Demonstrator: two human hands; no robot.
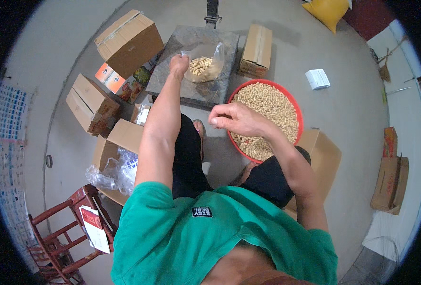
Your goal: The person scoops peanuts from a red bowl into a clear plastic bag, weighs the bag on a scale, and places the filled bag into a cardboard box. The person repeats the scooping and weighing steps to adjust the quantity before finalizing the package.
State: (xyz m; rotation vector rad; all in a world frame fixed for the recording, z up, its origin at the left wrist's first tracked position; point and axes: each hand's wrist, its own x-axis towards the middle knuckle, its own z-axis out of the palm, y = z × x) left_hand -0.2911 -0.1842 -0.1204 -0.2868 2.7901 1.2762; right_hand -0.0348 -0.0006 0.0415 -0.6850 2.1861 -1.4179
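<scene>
A clear plastic bag (217,56) of unshelled peanuts (200,66) stood on a dark platform (191,93); its mouth faced up and its base rested flat, so the platform, rather than the arm, appeared to bear most of the weight. The left hand (178,64) held the bag at the left edge of its rim, the fingers closed and pinching the film; this grip probably served to stop the thin wall from folding inward, since the opposite edge stood up unheld. The right hand (236,118) hung over the near-left rim of a red basin (300,118); its fingers were curled inward with the thumb close by, though whether anything lay within them could not be told. The basin, broad and filled with loose peanuts (270,102), sat on the floor (348,123) just beside the platform and before the right knee, presumably so that both lay within short reach. To the left, an open carton (107,154) held crumpled clear plastic (125,168); it stood beside the left forearm, a position that seemed convenient for that side; a narrow closed box (257,47) stood just right of the platform, apart from both hands.
</scene>
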